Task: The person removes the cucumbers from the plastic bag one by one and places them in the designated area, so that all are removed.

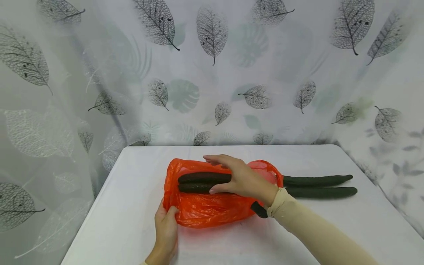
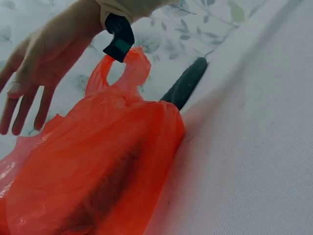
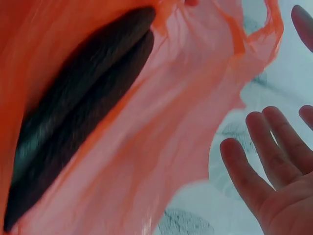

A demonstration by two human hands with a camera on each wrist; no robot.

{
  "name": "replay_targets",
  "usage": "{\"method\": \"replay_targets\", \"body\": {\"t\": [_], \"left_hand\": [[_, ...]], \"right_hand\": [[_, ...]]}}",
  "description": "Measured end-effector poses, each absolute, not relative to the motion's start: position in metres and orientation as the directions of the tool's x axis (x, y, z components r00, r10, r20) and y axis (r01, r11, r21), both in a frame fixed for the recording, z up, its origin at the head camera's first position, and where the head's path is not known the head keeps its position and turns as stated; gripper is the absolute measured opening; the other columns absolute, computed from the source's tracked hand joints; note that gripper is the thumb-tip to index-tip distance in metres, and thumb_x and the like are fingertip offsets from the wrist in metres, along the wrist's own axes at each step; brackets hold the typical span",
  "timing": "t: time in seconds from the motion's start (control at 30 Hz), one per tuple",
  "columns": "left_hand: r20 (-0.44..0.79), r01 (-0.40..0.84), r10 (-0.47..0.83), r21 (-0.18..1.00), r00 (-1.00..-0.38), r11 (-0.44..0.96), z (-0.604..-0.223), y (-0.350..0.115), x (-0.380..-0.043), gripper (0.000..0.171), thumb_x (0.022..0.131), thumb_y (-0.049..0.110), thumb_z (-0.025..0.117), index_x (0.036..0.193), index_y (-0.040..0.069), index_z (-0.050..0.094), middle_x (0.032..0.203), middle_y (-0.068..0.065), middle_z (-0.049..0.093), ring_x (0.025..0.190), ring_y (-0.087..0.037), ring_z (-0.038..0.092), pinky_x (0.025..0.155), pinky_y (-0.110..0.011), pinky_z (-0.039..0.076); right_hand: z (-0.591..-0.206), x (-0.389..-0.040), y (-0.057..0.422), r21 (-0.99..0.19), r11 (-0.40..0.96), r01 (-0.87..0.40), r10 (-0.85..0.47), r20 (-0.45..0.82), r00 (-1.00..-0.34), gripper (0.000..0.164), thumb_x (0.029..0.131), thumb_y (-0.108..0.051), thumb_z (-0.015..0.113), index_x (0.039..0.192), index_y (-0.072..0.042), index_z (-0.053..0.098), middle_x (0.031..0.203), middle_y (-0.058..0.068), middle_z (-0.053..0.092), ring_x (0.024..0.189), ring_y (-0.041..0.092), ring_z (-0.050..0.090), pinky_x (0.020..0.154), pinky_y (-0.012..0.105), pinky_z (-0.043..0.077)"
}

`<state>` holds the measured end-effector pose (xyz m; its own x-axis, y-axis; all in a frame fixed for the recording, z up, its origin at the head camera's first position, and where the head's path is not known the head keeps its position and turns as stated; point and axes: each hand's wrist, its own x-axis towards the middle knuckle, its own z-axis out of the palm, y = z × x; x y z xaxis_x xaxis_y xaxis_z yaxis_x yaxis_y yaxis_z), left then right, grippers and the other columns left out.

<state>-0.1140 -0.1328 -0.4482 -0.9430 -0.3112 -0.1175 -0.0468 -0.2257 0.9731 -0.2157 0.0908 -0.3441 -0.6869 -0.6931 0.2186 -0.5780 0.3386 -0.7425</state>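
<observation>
An orange-red plastic bag [image 1: 205,211] lies on the white table with its opening upward. Inside it, two dark green cucumbers [image 1: 195,178] lie side by side, also visible in the right wrist view as a pair of cucumbers [image 3: 83,83]. My left hand [image 1: 165,224] grips the bag's near left edge, thumb in front. Above the bag, my right hand [image 1: 241,176] is spread with nothing in it, partly hiding the cucumbers' right ends. The left wrist view shows that right hand [image 2: 44,68] with its fingers extended, apart from the bag.
Two more cucumbers [image 1: 321,192] lie on the table right of the bag, their left ends hidden behind it and the right arm. A dark device [image 1: 259,209] hangs below the right wrist. Leaf-patterned curtain [image 1: 212,92] surrounds the white table [image 1: 132,206].
</observation>
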Motion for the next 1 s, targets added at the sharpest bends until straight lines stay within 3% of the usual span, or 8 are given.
{"method": "replay_targets", "body": {"t": [0.23,0.53,0.73,1.0], "left_hand": [[-0.109,-0.03,-0.307,0.968,-0.946,-0.25,-0.449,-0.132,-0.114,0.06,0.095,-0.005,0.034,0.155,0.002,0.032,0.155,-0.008,0.039,0.135,-0.029,0.04,0.109,-0.03,0.04],[-0.099,-0.02,-0.301,0.967,-0.948,-0.254,-0.45,-0.132,-0.114,0.063,0.094,-0.005,0.034,0.157,0.004,0.03,0.156,-0.004,0.037,0.136,-0.029,0.041,0.11,-0.03,0.04],[-0.111,-0.028,-0.316,0.966,-0.942,-0.255,-0.45,-0.132,-0.115,0.063,0.094,-0.005,0.035,0.157,0.003,0.03,0.156,-0.004,0.037,0.135,-0.029,0.04,0.109,-0.028,0.041],[-0.094,-0.019,-0.325,0.974,-0.941,-0.225,-0.45,-0.132,-0.116,0.065,0.091,-0.006,0.035,0.156,0.002,0.032,0.155,-0.005,0.038,0.134,-0.028,0.04,0.109,-0.026,0.04]], "right_hand": [[-0.359,-0.21,0.076,-0.857,0.221,-0.465,-0.738,0.164,-0.654,0.077,0.079,-0.026,0.088,0.147,-0.022,0.052,0.14,-0.011,0.057,0.132,0.013,0.051,0.109,0.036,0.043],[-0.383,-0.21,0.071,-0.864,0.314,-0.393,-0.744,0.033,-0.667,0.073,0.078,-0.03,0.088,0.143,-0.027,0.055,0.14,-0.012,0.058,0.131,0.005,0.049,0.112,0.033,0.038],[-0.396,-0.217,0.072,-0.826,0.404,-0.394,-0.709,-0.011,-0.706,0.072,0.08,-0.037,0.086,0.143,-0.02,0.056,0.142,-0.001,0.058,0.132,0.012,0.049,0.112,0.043,0.039],[-0.407,-0.222,0.077,-0.808,0.46,-0.368,-0.658,-0.032,-0.753,0.073,0.082,-0.041,0.084,0.144,-0.015,0.056,0.142,-0.001,0.058,0.132,0.016,0.05,0.112,0.045,0.039]]}}
